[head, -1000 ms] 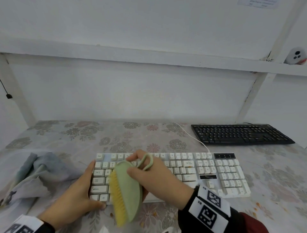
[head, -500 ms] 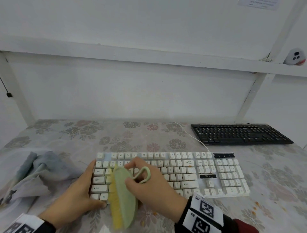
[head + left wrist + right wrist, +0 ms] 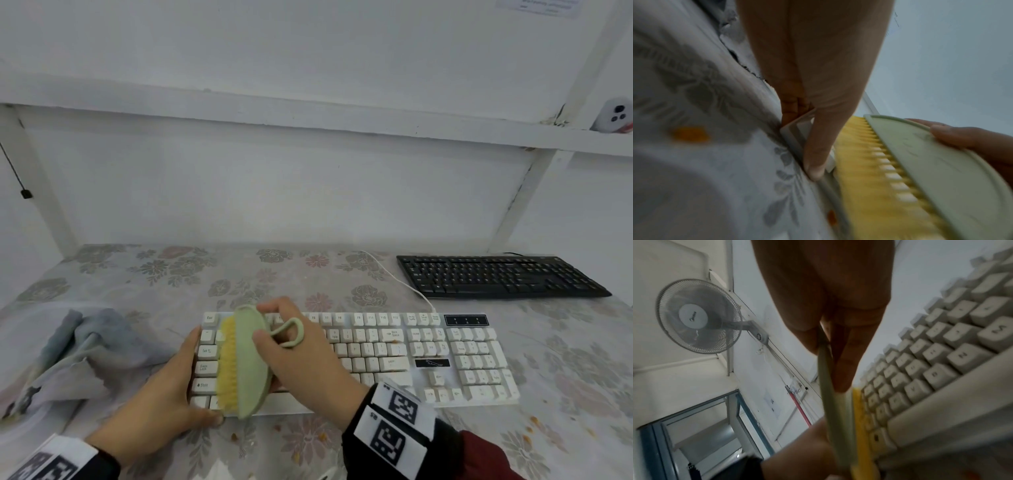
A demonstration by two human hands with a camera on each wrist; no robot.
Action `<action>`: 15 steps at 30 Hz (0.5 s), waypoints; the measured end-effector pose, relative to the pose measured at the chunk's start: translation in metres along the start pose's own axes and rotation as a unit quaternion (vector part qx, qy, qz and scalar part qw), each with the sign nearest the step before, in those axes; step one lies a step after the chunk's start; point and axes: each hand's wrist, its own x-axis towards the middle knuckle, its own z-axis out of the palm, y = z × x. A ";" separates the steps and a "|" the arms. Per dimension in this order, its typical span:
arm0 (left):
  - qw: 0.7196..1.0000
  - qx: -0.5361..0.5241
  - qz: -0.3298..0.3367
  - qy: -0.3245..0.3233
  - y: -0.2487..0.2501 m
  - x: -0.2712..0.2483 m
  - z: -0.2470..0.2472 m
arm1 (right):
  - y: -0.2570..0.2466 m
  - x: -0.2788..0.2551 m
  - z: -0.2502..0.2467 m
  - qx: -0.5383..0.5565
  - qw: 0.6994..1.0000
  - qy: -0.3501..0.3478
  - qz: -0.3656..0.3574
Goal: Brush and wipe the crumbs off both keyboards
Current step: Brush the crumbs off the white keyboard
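A floral-covered bench (image 3: 154, 274) is backed by a white wall (image 3: 274, 192) under a white shelf (image 3: 308, 113). A wall fan (image 3: 698, 316) and a window (image 3: 701, 431) are seen.

The white keyboard (image 3: 394, 356) lay flat across the lower centre of the head view, pale keys facing up, its white cable running toward the upper right. A green oval brush (image 3: 248, 363) with yellow bristles stood on edge over the keyboard's left end, bristles facing left, a loop handle at its upper right. The black keyboard (image 3: 496, 277) lay flat at the right of the frame, farther back, well apart from the white one. Orange crumbs (image 3: 532, 418) dotted the lower right.
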 end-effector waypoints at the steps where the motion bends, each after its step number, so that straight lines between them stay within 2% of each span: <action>1: 1.000 -0.002 0.001 0.001 -0.001 0.000 0.000 | 0.001 -0.002 0.000 0.000 1.000 -0.015 0.006; 6: 1.000 -0.004 0.007 0.014 0.004 0.000 0.002 | -0.007 -0.004 -0.009 -0.027 0.996 -0.080 0.035; 12: 1.000 0.018 -0.015 0.003 -0.005 0.001 0.000 | -0.008 0.001 -0.004 0.035 0.994 0.079 -0.072; 15: 1.000 0.008 -0.016 0.003 -0.004 0.001 0.000 | 0.001 0.000 0.005 0.017 0.997 0.051 -0.057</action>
